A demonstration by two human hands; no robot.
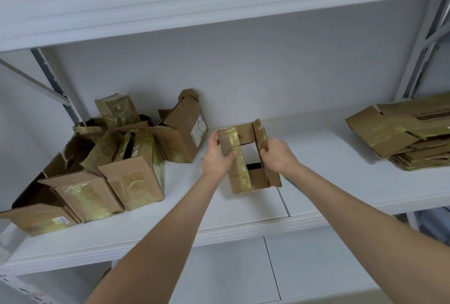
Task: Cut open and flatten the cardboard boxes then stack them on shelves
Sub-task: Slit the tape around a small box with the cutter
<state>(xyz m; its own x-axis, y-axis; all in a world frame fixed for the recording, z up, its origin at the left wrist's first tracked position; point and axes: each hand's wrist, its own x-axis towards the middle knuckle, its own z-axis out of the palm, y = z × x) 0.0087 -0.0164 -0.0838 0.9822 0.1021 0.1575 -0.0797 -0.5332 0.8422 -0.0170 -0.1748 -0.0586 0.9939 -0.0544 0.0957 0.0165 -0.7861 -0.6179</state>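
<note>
From the head camera we see both bare forearms reaching up over a white shelf (341, 182). Between the hands is the small cardboard box (239, 174), roughly mid-shelf. Its flaps are open, and we can see the white board straight through its middle. Yellowish tape runs down its left wall and over the left flap. The left hand (216, 157) has its fingers and thumb wrapped round that taped left flap, clamped on the cardboard. The right hand (277, 155) has its fingers curled over the top of the right wall, pinching it. The two hands hold opposite sides of the same box. We cannot tell whether the box's near edge rests on the board or hangs just above it. On the left of the shelf sits a pile of unflattened boxes (109, 169). They are tipped against one another, with flaps sticking up and patches of the same yellowish tape. One larger box (185, 130) with a white label on its side leans against the back wall, just beside the left hand. Well apart, at the right end of the shelf, lies a stack of flattened boxes (409, 138), with the top sheet spread over the ones beneath. An upper shelf (219, 4) crosses the top of the view, and a lower shelf (316, 267) shows beneath our arms.
</note>
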